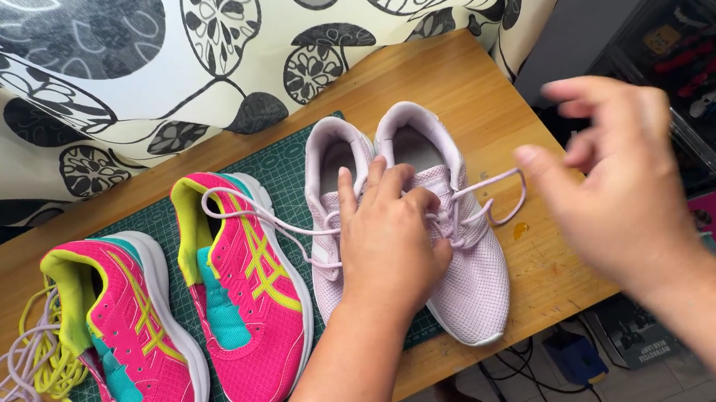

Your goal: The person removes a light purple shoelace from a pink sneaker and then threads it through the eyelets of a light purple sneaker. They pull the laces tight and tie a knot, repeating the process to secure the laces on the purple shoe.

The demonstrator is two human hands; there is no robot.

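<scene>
Lilac sneakers (462, 244) near tabletop's right edge, light, soft mesh; grip by heel collar. Left hand (390, 245) presses tongues, fingers flat, grasping nothing. Right hand (617, 179) hovers, released; lace (504, 186) limp, slippery.

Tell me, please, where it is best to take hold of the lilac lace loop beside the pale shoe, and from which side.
Probably pinch the lace loop at its outer bend, coming from the right, where the right hand is already raised. The loop lies free on the table there; its inner end runs under the left hand pressing the lilac shoes.
</scene>
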